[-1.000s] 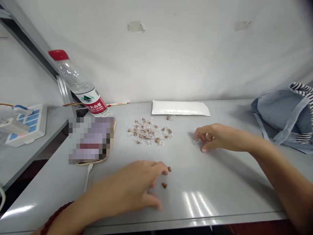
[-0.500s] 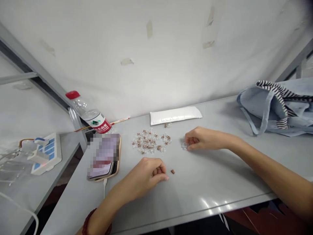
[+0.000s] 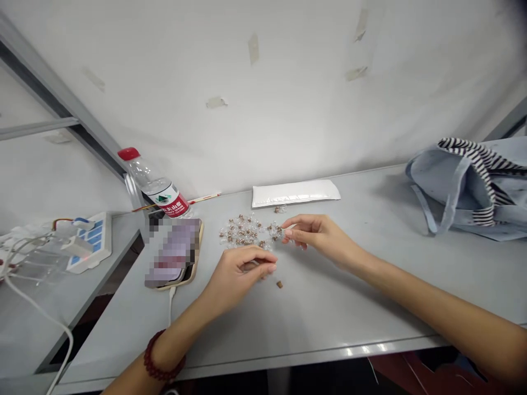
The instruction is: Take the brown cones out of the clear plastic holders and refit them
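Brown piece point(image 3: 279, 284) lies alone on the table point(image 3: 329, 312), just beside the left hand point(image 3: 241, 270). A second ago two lay there, so one likely went into that hand. Left hand is curled, thumb against forefinger; what it holds is hidden. Right hand point(image 3: 315, 235) has moved from right of the pile point(image 3: 247, 231) to its edge, fingertips pinched on a clear piece point(image 3: 283, 231).

Counts:
- one loose brown piece
- one pile, too many pieces to count
- one small stray cluster point(image 3: 280, 209) by one white pouch point(image 3: 295, 193)
- one bottle point(image 3: 154, 186)
- one phone point(image 3: 175, 255)
- one bag point(image 3: 465, 186)
- one power strip point(image 3: 88, 241)
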### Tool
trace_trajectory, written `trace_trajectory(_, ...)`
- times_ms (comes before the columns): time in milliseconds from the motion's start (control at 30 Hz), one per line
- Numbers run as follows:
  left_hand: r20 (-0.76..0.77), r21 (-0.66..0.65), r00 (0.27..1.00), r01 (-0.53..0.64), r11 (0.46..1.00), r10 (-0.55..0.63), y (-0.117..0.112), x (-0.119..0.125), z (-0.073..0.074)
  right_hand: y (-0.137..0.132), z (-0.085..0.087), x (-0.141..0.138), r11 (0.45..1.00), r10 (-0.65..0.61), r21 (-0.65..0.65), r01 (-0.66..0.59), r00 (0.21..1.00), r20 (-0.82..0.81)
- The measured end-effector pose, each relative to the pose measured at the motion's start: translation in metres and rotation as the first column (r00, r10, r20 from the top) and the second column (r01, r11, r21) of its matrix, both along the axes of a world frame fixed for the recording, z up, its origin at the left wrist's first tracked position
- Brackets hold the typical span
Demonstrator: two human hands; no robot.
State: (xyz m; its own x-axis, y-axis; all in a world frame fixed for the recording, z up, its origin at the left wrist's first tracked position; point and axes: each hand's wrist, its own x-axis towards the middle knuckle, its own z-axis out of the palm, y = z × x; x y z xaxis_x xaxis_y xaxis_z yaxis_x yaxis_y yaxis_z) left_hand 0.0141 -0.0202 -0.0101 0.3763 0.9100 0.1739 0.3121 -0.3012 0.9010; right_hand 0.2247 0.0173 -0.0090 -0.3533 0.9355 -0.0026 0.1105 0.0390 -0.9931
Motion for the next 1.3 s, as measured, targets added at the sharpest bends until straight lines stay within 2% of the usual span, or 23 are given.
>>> trace_trajectory(100,0.005,0.073,0.995,-0.097,0.993,0.097,0.004,0.003,-0.006,-0.003,-0.003,-0.003,0.994,0.034,-0.096,-0.05,0.986,-0.162)
trace_trajectory(200,0.047,0.142,0.992,-0.12,0.983,0.114,0.007,0.005,-0.011,-0.006,-0.007,-0.007,0.98,0.082,-0.159,-0.116,0.975,-0.206)
trace_trajectory(367,0.065,0.235,0.997,-0.042,0.971,0.028,0.004,0.005,-0.011,-0.009,-0.012,-0.014,0.972,0.103,-0.188,-0.139,0.976,-0.191)
trace_trajectory(600,-0.005,0.459,1.0,0.028,0.888,-0.029,0.002,0.004,-0.01,-0.012,-0.009,-0.013,0.963,0.105,-0.229,-0.142,0.98,-0.169)
trace_trajectory(733,-0.062,0.465,0.996,0.084,0.881,-0.062,0.003,0.003,-0.006,-0.012,-0.01,-0.011,0.947,0.141,-0.26,-0.186,0.973,-0.183)
trace_trajectory(900,-0.069,0.451,0.993,0.119,0.885,-0.098,0.001,0.003,-0.002,-0.013,-0.01,-0.013,0.946,0.174,-0.238,-0.222,0.963,-0.207)
trace_trajectory(1133,-0.079,0.427,0.997,0.043,0.903,-0.01,0.0,0.0,-0.001,-0.02,-0.006,-0.016,0.964,0.174,-0.171,-0.205,0.968,-0.179)
trace_trajectory(1300,-0.172,0.464,0.98,0.168,0.87,-0.098,0.002,-0.005,-0.004,-0.031,-0.006,-0.019,0.971,0.16,-0.16,-0.178,0.98,-0.119)
